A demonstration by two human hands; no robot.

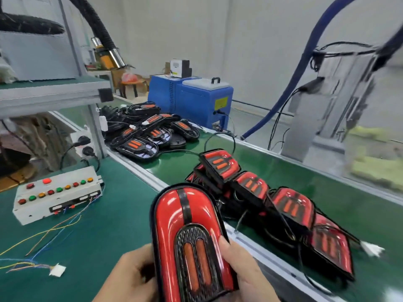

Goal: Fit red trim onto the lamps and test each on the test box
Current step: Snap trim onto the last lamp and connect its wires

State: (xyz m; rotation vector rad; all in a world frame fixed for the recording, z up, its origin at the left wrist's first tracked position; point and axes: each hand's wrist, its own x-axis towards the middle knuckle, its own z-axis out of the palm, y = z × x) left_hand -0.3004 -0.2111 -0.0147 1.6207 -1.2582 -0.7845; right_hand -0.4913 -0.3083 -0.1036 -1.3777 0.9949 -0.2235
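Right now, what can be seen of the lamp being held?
The lamp is a long, round-topped unit with glossy red trim, a black stripe down its upper middle and a black textured arch framing two orange bars. It is held lengthwise over the green mat, gripped by the left hand and right hand at its near end.

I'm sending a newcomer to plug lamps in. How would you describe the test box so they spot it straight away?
On the green mat left of the conveyor lies the test box: a long white case. Only it has rows of red, green and amber buttons.
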